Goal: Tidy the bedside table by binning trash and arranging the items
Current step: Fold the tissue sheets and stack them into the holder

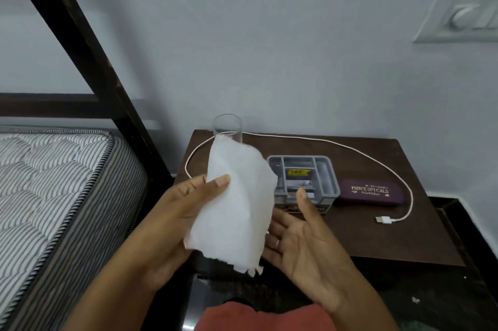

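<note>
Pinching the tissue (pixel 234 209) between thumb and fingers, the left hand (pixel 172 223) holds it, long axis roughly upright, above the table's (pixel 390 239) near left edge, while the right hand (pixel 304 239), open and empty, sits just right of it.

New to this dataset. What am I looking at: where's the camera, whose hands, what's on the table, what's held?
No robot here: a person works bare-handed, and the single picture comes from a wide-angle camera on their head, looking forward and down. The left hand holds a white paper sheet, thumb on its front. The right hand is open beside it, holding nothing. On the dark wooden bedside table sit a clear glass, partly hidden by the sheet, a grey compartment tray, and a purple spectacle case to the tray's right. A white cable loops behind them, its plug at the front right. A striped mattress lies to the left.
</note>
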`<control>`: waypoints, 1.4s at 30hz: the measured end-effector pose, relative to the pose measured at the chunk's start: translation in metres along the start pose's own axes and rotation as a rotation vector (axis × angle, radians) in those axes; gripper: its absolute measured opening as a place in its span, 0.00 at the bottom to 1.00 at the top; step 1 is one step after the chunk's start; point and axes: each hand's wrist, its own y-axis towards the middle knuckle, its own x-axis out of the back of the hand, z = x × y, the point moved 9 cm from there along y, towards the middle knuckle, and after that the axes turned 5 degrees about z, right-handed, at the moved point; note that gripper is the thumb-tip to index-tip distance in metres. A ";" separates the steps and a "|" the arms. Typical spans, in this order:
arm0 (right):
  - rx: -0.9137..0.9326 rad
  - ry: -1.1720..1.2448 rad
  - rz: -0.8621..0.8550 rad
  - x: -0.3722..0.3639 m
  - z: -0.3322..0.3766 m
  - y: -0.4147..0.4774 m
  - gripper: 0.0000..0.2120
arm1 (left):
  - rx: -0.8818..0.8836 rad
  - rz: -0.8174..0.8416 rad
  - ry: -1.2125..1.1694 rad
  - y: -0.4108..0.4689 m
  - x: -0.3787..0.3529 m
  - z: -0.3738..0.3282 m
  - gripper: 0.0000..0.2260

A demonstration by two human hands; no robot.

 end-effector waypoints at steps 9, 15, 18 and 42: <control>0.093 -0.158 0.025 -0.025 0.022 -0.048 0.18 | -0.054 -0.155 0.050 -0.043 0.008 0.016 0.12; 0.067 -0.256 -0.041 -0.022 0.024 -0.073 0.18 | -0.091 -0.147 0.049 -0.058 -0.007 0.023 0.11; 0.123 -0.307 -0.104 -0.017 0.034 -0.082 0.19 | -0.104 -0.100 0.092 -0.061 -0.016 0.019 0.11; 0.629 -1.144 0.094 -0.057 0.077 -0.125 0.12 | -0.133 0.013 0.104 -0.069 -0.025 0.004 0.16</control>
